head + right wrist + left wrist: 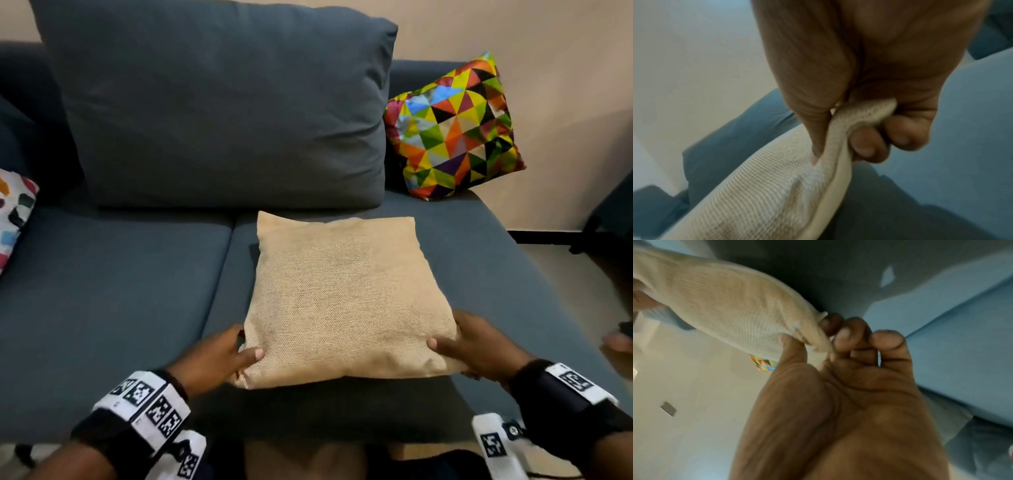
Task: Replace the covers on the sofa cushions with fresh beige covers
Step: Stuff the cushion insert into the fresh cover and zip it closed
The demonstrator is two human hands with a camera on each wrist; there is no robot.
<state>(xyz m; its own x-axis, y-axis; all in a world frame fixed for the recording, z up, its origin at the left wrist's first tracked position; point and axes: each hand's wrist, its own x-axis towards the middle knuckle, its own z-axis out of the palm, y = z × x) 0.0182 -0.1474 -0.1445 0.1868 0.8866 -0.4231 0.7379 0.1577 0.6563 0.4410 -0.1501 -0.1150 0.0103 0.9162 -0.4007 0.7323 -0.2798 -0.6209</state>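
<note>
On the blue sofa (120, 291), both hands' fingers (869, 144) pinch the beige cushion's (346, 294) near corners.

Open seat (113, 291) left of beige cushion (342, 291); back cushion (222, 113) blocks behind.

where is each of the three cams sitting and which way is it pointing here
Head: worn on the head, looking forward and down at the sofa seat; shows both forearms, the left hand and right hand gripping the beige cushion.
Left wrist: looks along the palm to curled fingers pinching a cushion corner.
Right wrist: looks along the palm to thumb and fingers bunching the beige fabric.
Shared: all three show the beige cushion; head and left wrist both show the multicoloured triangle cushion.
</note>
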